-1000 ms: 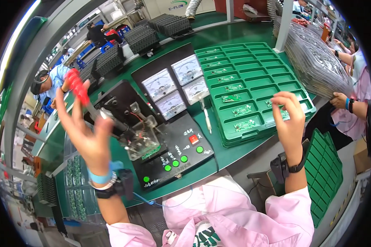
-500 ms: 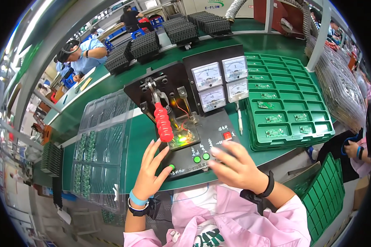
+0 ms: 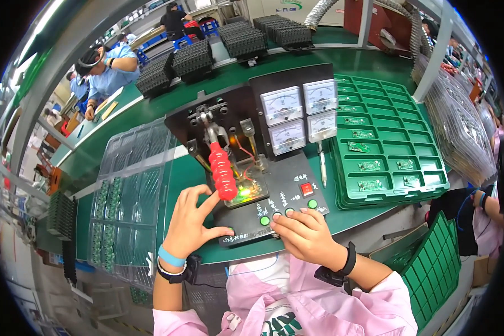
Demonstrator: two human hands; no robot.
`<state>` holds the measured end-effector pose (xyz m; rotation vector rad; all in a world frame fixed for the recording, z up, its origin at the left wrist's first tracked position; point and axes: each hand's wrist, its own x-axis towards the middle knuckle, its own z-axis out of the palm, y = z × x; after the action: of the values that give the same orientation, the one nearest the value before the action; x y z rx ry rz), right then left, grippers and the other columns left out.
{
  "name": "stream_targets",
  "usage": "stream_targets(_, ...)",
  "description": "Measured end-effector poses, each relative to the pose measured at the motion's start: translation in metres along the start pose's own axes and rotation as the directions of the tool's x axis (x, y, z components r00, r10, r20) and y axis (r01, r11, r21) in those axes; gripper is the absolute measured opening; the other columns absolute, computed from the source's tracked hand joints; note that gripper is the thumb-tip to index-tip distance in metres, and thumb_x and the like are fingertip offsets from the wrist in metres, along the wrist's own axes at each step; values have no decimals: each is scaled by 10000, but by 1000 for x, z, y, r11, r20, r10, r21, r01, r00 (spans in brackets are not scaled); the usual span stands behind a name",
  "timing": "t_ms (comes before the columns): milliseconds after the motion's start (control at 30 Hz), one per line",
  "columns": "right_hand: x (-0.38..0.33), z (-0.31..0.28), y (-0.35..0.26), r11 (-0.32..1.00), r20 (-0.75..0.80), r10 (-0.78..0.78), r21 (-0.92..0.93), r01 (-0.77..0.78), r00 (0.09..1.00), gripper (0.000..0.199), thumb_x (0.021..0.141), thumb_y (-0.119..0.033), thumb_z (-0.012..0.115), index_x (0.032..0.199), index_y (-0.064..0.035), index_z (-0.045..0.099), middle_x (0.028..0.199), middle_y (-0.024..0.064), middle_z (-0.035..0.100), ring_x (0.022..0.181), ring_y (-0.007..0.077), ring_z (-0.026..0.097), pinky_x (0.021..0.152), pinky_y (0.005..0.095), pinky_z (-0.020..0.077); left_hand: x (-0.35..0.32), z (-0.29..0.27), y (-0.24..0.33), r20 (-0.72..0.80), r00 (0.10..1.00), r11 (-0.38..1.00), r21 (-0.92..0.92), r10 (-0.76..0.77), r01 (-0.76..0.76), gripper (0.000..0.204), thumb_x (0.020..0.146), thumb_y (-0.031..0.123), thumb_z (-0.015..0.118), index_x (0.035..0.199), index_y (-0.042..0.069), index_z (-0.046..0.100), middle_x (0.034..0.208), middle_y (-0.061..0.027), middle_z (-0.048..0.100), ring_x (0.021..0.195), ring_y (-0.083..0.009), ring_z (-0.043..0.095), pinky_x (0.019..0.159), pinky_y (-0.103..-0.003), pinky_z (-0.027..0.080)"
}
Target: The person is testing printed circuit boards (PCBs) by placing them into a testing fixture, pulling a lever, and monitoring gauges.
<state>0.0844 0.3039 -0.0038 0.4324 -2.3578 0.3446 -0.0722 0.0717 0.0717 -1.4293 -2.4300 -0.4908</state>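
Note:
A black test fixture stands before me. Its toggle clamp has a ribbed red handle pointing down toward me. Below the handle, a small circuit board lies under the clamp, glowing yellow-green. My left hand has its fingers apart and holds nothing; the thumb is at a green button on the fixture's left corner, and the index fingertip is beside the lower end of the handle. My right hand is open, fingers stretched over the front row of green buttons, fingertips on or just above them. A red switch sits beyond it.
Analog meters rise behind the fixture. A pen lies between it and stacked green trays holding several circuit boards. At left is a clear plastic tray with boards. Black racks line the far side. Another person sits far left.
My right hand has come down and left onto the front buttons. My left hand's fingers have bent, its thumb staying at the corner button. The whole view has shifted slightly.

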Motion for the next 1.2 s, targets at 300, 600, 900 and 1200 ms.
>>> stream_targets(300,128,-29,12,977,-226,13,208,36,974,551,680,-142,774,1201,-84,605,1212,136,609,1060,286,594,921,397,454,-12,6,-4,-38,997,998,-14,68,-68,816,651,488,797,1333,115,548,1230,-139,520,1116,-358,500,959,-481,414)
stream_targets(600,275,-14,45,680,-426,493,733,-30,759,474,836,-112,724,1260,-26,530,1193,93,572,1044,161,576,870,280,491,-44,36,25,-153,986,987,-153,-60,36,732,786,480,727,1342,51,518,1326,-202,505,1171,-408,506,994,-485,415)
stream_targets(900,93,1,50,154,573,488,686,-712,658,237,833,-76,668,1054,-13,612,863,27,598,767,102,570,663,250,465,-66,71,46,-212,942,935,-299,-262,192,715,821,465,710,1349,27,509,1462,-235,418,1259,-433,487,1033,-474,412)
stream_targets(1200,112,16,45,745,446,366,385,-544,817,246,792,-133,737,987,-19,639,873,78,599,750,132,592,639,291,461,-64,70,49,-208,934,925,-311,-290,218,671,780,318,768,1342,49,519,1458,-221,433,1248,-406,512,1014,-448,436)
